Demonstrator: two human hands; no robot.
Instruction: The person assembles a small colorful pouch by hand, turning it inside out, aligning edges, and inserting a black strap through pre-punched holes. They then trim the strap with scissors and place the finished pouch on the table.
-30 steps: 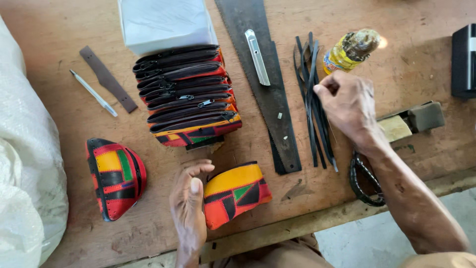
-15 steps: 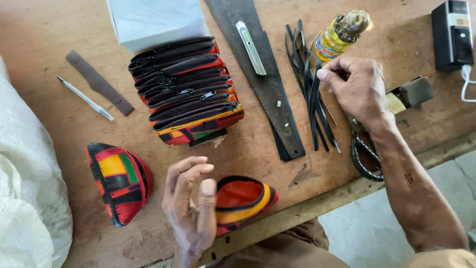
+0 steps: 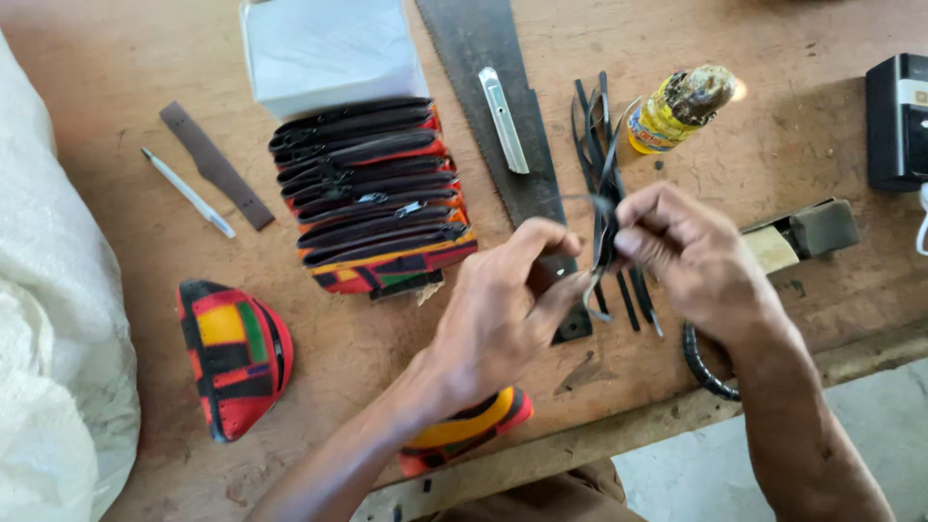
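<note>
The left forearm hides most of one pouch (image 3: 474,430) (bright-patterned); the black box (image 3: 897,121) is edge-cropped.

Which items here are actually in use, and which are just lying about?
In use: left hand and right hand, both pinching one thin black strip.

Lying about: saw blade, glue bottle, pen, stacked pouches, colourful pouch.

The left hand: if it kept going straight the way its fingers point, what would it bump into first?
Probably the thin dark strip pinched between both hands, then the right hand just behind it; depth is hard to judge.
</note>
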